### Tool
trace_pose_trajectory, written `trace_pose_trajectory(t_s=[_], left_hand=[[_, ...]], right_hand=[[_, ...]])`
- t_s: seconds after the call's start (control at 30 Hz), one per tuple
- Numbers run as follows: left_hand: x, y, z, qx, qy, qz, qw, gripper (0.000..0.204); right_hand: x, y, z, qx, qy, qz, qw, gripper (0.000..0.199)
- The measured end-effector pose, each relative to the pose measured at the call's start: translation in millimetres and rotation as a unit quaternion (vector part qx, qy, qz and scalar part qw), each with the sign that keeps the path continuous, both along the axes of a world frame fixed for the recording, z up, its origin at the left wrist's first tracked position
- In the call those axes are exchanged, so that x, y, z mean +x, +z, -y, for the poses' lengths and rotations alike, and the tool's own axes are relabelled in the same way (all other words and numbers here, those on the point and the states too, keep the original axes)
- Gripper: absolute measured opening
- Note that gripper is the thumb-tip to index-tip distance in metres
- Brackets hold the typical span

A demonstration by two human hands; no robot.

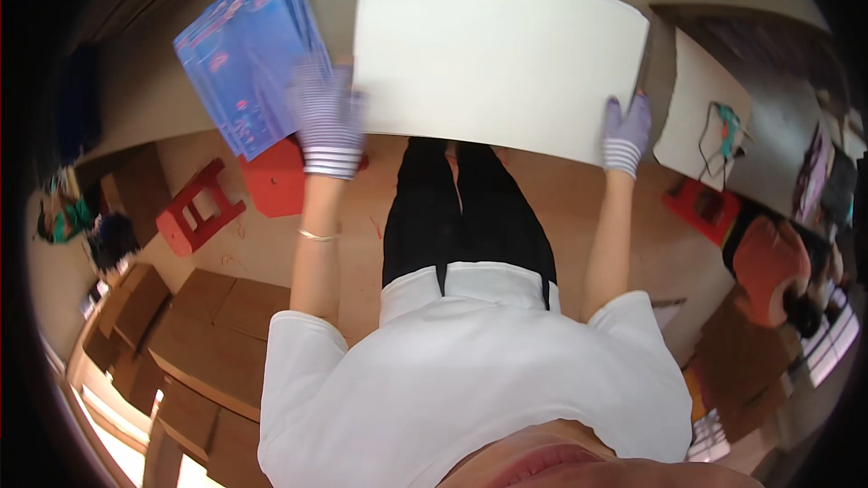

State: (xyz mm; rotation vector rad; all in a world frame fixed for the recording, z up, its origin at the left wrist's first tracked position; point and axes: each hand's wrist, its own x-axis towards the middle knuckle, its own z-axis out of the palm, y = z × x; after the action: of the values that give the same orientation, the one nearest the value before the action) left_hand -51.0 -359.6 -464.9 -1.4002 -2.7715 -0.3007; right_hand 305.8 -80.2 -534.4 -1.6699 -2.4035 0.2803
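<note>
A large white board (493, 50) lies flat on the table in front of me, its near edge close to the table's front. At its right edge is my right hand (627, 131) in a grey-lilac striped glove, thumb over the top and fingers along the side, gripping it. My left hand (327, 117), in a matching glove, is smeared by motion between the board's left edge and a fanned pile of blue printed sheets (249, 50). The hand overlaps the pile's right side. Its fingers are too blurred to show whether they hold anything.
Red stools (201, 208) stand under the table at left. Brown cardboard boxes (212, 325) are stacked behind on the left. On the right, a pale board (701, 108) carries a teal tool with a cord (725, 126). Another person (768, 267) is at far right.
</note>
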Motion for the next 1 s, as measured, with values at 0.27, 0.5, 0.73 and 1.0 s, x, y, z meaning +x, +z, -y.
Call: trace_pose_trajectory(t_s=[0.27,0.5,0.73,1.0], left_hand=[[102,-25,-41,-0.005,-0.133,0.157,0.979,0.059],[-3,-21,-30,0.304,0.168,0.39,0.853,0.06],[-21,-13,-32,0.291,0.242,0.451,0.808,0.021],[33,11,-60,0.241,-0.023,0.149,0.959,0.027]], right_hand=[[-11,49,30,0.042,0.047,-0.111,0.992,0.038],[30,78,15,-0.177,-0.113,-0.571,0.793,0.021],[13,37,-8,-0.188,-0.158,-0.457,0.855,0.022],[-56,94,27,-0.231,0.121,-0.321,0.91,0.034]])
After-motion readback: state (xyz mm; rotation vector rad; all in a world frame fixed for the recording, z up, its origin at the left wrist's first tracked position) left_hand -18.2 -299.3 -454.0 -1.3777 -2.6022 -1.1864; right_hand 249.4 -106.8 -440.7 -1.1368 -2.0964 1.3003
